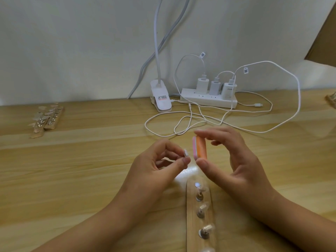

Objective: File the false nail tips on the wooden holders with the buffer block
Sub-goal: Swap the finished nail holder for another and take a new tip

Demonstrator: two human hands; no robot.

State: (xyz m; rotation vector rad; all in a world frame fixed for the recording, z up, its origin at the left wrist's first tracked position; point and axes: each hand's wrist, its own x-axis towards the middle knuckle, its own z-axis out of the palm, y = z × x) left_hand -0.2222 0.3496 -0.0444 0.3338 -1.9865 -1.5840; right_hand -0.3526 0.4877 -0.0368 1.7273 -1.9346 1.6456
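While we look down from the head view, our left grip (154, 166) pinches a small clear nail tip (186, 154) between thumb and forefinger, raised above the surface (81, 179); our right grip (234, 160) holds the buffer block (200, 147), orange on its broad face and pink along one edge, with the thumb under it and the forefinger on top; the block stands on end just beside the pinched tip, and we cannot tell whether the two touch.

Between our forearms lies a wooden holder (190, 233) with a row of mounted tips (202, 208) on small pegs; it runs from below the grips toward us. Just beyond the grips, white cables (190, 120) loop across the surface; they lead back to a white power strip (209, 101) carrying three chargers (202, 84) against the wall; a white clip lamp base (161, 100) lies to its left, its neck rising out of view. Far to the left, two more holders (47, 120) lie side by side, well apart from our grips.

The near holder is cut off by the bottom edge, and its last tip shows only in part; the far holders are too blurred to count their tips; our fingers hide whatever carries the pinched tip; a bright glare on the surface washes out the holder's far end.
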